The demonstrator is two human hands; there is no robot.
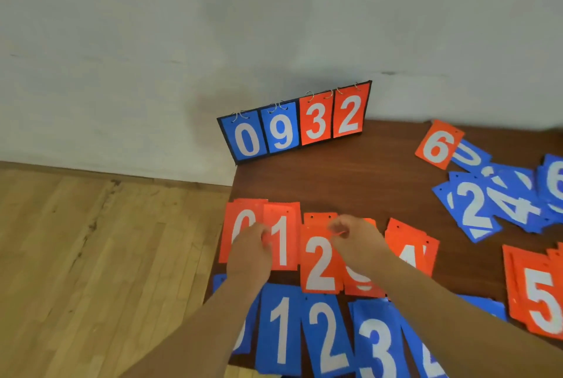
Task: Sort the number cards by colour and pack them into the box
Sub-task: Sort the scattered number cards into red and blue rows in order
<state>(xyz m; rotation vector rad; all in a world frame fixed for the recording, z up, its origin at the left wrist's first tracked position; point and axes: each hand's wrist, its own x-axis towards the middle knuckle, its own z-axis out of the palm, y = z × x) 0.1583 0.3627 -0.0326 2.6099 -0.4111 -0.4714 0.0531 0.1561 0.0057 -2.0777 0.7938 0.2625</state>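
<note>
Orange number cards lie in a row on the brown table (350,182): 0 (240,219), 1 (283,243), 2 (320,268), a partly covered card (361,284) and 4 (411,252). Below them runs a blue row: 1 (281,329), 2 (327,338), 3 (377,347). My left hand (249,252) rests over the orange 0 and pinches the left edge of the orange 1. My right hand (356,240) is curled above the orange 2 and pinches a thin orange card edge.
A flip scoreboard (295,124) reading 0 9 3 2 stands against the wall at the table's far edge. At the right lie an orange 6 (437,146), a loose heap of blue cards (493,201) and an orange 5 stack (539,295). The table's left edge drops to wooden floor (106,255).
</note>
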